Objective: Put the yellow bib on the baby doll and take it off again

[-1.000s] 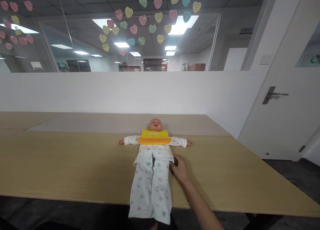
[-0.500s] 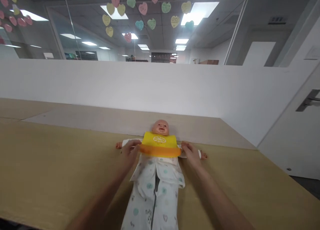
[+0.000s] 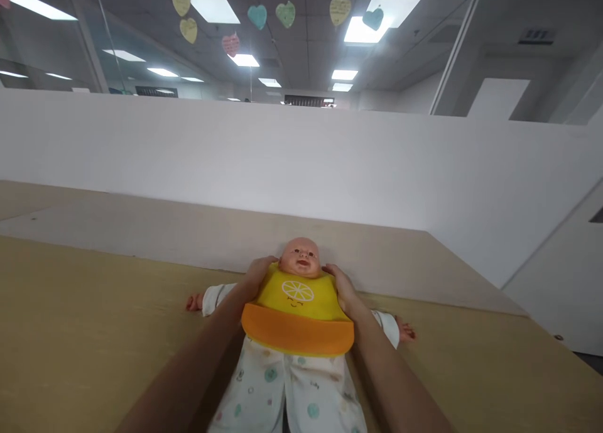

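Note:
A baby doll [image 3: 301, 254] lies on its back with its arms spread, in white patterned clothes [image 3: 306, 389]. Over its chest is a yellow bib [image 3: 273, 288] with a white citrus slice print and an orange catch pocket [image 3: 298, 330] along the bottom. My left hand [image 3: 258, 274] is closed at the bib's upper left edge, beside the doll's neck. On the other side my right hand [image 3: 343, 287] is closed around the bib's upper right edge, by the shoulder. Several fingertips are hidden behind the bib and neck.
The doll lies on a tan tabletop [image 3: 103, 320], its head near a pale grey strip [image 3: 164, 232] along the white wall [image 3: 264, 163]. Glass above the wall carries heart-shaped notes [image 3: 257, 16]. A white door [image 3: 570, 282] stands at the right.
Both hands have moved from the bib's lower sides up to the doll's neck. The bib now lies flatter with its pocket toward me. The view has come closer and tilted.

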`<state>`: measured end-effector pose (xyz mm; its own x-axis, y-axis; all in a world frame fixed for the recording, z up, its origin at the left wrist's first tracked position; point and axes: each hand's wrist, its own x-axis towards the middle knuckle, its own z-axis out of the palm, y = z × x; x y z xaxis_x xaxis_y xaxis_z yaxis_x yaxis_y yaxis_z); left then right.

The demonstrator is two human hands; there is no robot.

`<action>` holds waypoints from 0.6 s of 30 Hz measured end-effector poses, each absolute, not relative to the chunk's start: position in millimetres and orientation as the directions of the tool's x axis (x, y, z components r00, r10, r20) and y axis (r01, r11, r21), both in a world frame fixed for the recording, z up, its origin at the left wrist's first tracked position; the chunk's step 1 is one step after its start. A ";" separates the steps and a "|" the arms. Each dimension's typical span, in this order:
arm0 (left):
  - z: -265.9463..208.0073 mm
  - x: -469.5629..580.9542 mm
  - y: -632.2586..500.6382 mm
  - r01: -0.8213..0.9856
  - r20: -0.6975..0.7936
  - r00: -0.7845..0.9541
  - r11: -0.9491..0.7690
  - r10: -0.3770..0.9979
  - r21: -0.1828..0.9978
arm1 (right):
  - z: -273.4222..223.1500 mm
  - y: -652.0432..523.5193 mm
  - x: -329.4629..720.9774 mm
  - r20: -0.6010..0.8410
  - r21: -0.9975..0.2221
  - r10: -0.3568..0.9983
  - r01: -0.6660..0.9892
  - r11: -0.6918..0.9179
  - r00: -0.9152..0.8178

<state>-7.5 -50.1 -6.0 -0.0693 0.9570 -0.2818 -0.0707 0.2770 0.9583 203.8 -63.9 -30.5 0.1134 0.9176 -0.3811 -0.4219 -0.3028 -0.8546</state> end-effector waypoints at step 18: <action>-8.8 -20.1 -135.7 -0.512 -0.332 0.307 0.449 0.892 0.732 | -37.4 -156.5 191.2 -0.046 -0.960 0.974 -0.279 0.018 0.221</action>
<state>-20.1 -135.7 -8.8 0.3074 0.8918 -0.3320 -0.5123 0.4491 0.7320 191.2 -156.5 -37.4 0.2214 0.9741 -0.0463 -0.2788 0.0178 -0.9602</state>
